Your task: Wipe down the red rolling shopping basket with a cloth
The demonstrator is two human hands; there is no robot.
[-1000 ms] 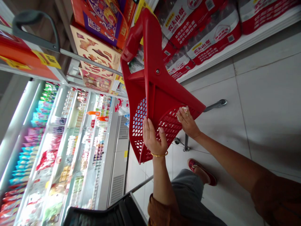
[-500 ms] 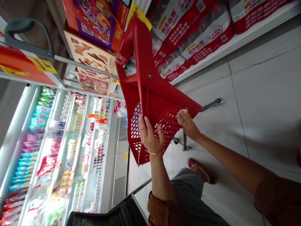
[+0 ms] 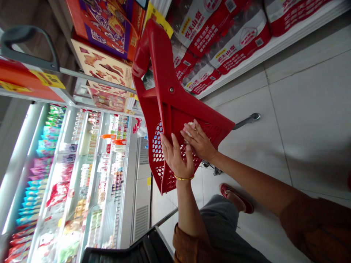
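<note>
Shrink-wrapped bottled water [image 3: 227, 40] sits on a white shelf [image 3: 236, 86] beside printed gift boxes [image 3: 101, 62], near a lit refrigerated display case [image 3: 93, 175] and pale floor tiles [image 3: 309, 120]

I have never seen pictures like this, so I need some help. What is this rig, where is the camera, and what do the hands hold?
There is no machine here. One camera, worn on a person's head, looks down at their two bare hands, and the view is tilted sideways. The left hand, with a gold bangle, holds a red plastic shopping basket. The right hand lies on the basket's mesh, over a small pale item. Nearby are a lit refrigerated display case, packs of bottled water and a tiled floor.
</note>
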